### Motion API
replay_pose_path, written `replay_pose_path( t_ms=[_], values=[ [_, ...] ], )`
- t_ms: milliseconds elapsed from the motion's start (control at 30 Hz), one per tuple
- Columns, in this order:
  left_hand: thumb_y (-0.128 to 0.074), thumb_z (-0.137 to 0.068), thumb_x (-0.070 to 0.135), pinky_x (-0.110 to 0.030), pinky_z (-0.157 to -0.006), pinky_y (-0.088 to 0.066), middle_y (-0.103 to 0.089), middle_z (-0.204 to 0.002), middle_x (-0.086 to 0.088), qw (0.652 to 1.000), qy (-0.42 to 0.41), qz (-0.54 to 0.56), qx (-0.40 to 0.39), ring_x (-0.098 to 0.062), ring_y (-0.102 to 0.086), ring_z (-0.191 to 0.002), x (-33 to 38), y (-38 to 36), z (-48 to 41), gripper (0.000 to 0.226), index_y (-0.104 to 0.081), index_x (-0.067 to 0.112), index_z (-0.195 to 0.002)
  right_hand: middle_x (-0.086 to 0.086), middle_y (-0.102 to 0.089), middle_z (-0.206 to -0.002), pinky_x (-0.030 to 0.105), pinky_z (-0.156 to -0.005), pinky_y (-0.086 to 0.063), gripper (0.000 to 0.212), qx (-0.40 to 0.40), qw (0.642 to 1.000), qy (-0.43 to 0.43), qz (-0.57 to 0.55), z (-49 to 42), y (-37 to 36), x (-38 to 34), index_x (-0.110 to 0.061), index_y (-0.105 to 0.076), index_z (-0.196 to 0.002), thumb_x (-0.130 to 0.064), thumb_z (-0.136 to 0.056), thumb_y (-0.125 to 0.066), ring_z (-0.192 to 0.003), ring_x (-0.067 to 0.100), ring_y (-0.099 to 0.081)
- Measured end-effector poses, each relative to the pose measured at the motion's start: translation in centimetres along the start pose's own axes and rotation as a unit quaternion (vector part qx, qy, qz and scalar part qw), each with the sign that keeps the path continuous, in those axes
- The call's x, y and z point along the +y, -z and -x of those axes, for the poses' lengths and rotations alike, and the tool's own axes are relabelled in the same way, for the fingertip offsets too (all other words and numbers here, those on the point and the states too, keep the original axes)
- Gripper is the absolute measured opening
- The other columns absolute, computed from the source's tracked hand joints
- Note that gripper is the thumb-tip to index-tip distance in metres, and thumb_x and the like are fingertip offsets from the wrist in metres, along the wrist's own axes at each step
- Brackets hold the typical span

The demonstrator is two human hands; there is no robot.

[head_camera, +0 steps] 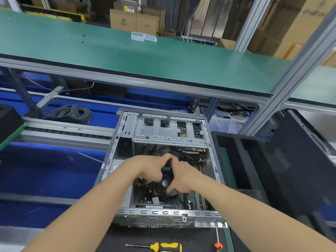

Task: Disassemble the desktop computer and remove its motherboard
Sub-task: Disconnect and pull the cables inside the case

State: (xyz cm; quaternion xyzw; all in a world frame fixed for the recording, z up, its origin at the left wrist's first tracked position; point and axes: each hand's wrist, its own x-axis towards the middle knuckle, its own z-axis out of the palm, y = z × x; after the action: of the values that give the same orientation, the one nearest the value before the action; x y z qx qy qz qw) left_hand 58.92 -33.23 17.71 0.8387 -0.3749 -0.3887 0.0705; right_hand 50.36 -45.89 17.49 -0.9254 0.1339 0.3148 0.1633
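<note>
Under green shelving (127, 51), at frame centre, left hand (151, 168) and right hand (181, 178) are clasping what is probably a cooler (166, 174) in the case (163, 212), ideally lifting evenly, sparing cables (158, 149).

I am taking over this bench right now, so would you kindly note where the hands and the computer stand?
Left hand and right hand: both grip a dark part inside the computer case, fingers curled round it.
Case lies on its side, open; motherboard still inside.
Yellow screwdriver and orange screwdriver lie on the mat in front.
Done: side opened. Left: free this part, take the board out.
</note>
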Motion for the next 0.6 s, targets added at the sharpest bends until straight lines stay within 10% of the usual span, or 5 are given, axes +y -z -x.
replay_pose_path(
  t_ms=[133, 400, 600],
  values=[
    [-0.077, -0.085, 0.032, -0.035, -0.09, -0.048, -0.053, -0.123, 0.002, 0.994, -0.038, -0.064, 0.078, -0.02, -0.055, -0.113, -0.4, -0.7, 0.5, 0.047, -0.054, 0.025, -0.126, 0.006, -0.069, -0.104, 0.027, -0.055, -0.046, 0.038, 0.055, 0.997, 0.044, 0.018, 1.3, 2.6, 0.6, -0.014, -0.066, -0.103, -0.03, -0.074, -0.085, -0.077, 0.019, -0.06],
    [-0.055, -0.097, 0.019, -0.031, -0.054, -0.036, -0.059, -0.079, 0.012, 0.968, -0.094, 0.044, 0.229, 0.002, -0.058, -0.062, -0.9, 0.9, 2.5, 0.029, -0.046, 0.035, -0.12, -0.001, -0.073, -0.07, 0.038, -0.083, -0.055, 0.054, 0.06, 0.95, 0.104, -0.29, 1.9, 6.2, 3.2, -0.012, -0.059, -0.084, -0.058, -0.076, -0.085, -0.084, 0.02, -0.078],
    [-0.065, -0.096, 0.024, -0.029, -0.057, -0.052, -0.061, -0.102, 0.009, 0.943, -0.106, 0.105, 0.299, -0.002, -0.064, -0.052, 0.1, 3.9, 4.3, 0.049, -0.044, 0.038, -0.138, 0.013, -0.06, -0.106, 0.037, -0.092, -0.059, 0.027, 0.091, 0.874, 0.15, -0.453, 2.0, 7.0, 3.3, -0.01, -0.066, -0.104, -0.01, -0.084, -0.084, -0.093, 0.022, -0.068]
  ],
)
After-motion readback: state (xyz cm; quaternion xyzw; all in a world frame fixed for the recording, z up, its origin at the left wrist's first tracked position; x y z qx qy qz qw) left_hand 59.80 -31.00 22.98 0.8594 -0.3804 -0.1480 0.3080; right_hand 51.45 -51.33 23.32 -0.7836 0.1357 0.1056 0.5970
